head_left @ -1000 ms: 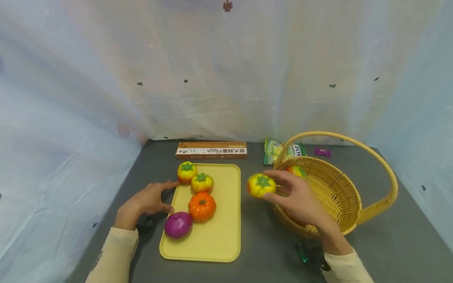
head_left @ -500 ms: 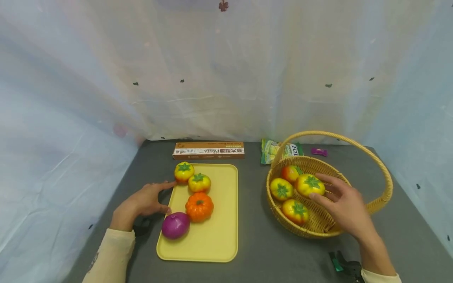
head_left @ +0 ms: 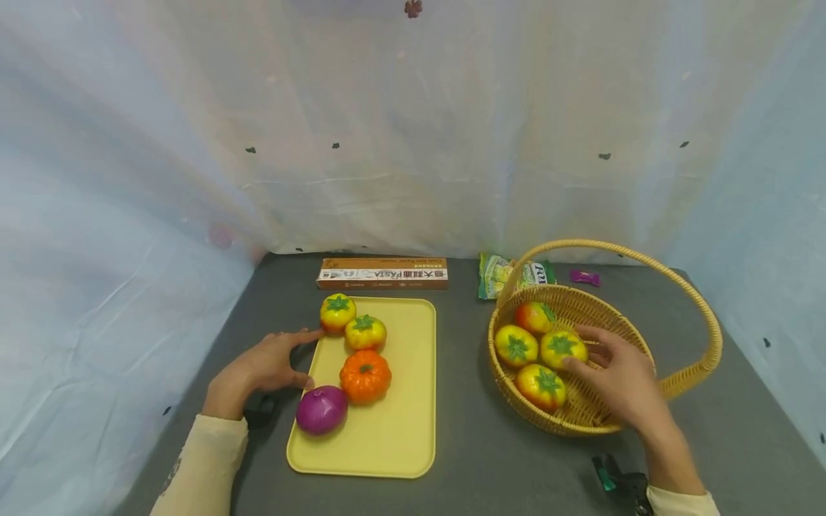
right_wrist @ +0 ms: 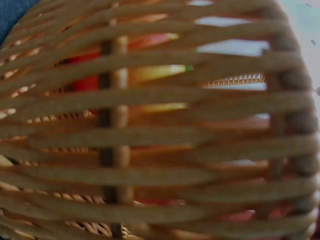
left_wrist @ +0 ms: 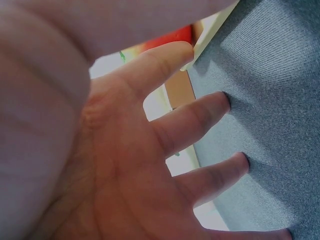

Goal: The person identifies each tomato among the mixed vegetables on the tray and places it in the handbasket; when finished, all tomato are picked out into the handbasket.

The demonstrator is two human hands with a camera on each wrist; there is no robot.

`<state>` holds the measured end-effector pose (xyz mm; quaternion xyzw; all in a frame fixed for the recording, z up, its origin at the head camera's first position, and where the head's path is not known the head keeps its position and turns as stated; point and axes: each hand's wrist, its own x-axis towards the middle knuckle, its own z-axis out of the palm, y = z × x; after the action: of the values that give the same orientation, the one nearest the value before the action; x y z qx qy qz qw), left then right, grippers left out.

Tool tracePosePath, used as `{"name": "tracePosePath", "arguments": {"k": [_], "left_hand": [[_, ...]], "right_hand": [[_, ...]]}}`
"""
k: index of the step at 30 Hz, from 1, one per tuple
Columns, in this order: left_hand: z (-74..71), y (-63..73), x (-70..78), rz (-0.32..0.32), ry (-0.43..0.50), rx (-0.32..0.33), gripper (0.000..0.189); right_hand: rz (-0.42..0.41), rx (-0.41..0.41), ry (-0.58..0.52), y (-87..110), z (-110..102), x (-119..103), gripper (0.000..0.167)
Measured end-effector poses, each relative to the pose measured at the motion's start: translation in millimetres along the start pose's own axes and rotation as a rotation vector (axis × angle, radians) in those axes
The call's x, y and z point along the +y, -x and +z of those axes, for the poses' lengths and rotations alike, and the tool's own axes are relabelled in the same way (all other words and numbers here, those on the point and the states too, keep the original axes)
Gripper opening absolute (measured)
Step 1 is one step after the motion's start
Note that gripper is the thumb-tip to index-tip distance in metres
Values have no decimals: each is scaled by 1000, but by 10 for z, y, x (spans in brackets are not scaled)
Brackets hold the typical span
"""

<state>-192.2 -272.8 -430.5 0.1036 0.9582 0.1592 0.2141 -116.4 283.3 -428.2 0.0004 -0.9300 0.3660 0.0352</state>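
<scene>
My right hand reaches into the wicker basket, thumb and fingers around a yellow toy persimmon with a green top. Several like it share the basket, among them a front persimmon and a redder one at the back. Basket weave hides the hand in the right wrist view. At the left edge of the yellow tray, my left hand has its fingers spread, tips on the table. On the tray are two persimmons, an orange pumpkin and a purple onion-like vegetable.
Behind the tray lies a long pasta box. A green snack packet and a small purple wrapped piece lie behind the basket. The tall basket handle arches over the right side. Pale sheeting encloses the table.
My right hand has carried the persimmon rightward from the gap beside the tray to above the basket, then lowered it in among the others. My left hand stays at the tray.
</scene>
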Motion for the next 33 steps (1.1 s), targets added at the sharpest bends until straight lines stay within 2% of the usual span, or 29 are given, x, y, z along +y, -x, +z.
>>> {"name": "tracePosePath", "arguments": {"k": [6,11,16,19,22,26,33], "left_hand": [[-5,1,1,-5,3,-3,98],[-3,-3,-1,-13,7,-9,99],[2,-13,-9,-8,4,-4,98],[1,-11,-13,-17,13,-5,99],[-5,-7,-17,-25,18,-8,99],[-7,-8,-22,-22,14,-8,98],[4,-2,-13,2,16,-3,97]], "right_hand": [[-14,-18,38,-17,29,24,69],[-42,17,60,4,22,-12,67],[-111,91,38,25,11,-170,63],[-175,100,-13,15,48,-339,60],[-254,74,-73,-21,136,-520,57],[-329,-4,-144,-89,311,-769,59],[-363,-169,-367,-207,739,-1253,66]]}}
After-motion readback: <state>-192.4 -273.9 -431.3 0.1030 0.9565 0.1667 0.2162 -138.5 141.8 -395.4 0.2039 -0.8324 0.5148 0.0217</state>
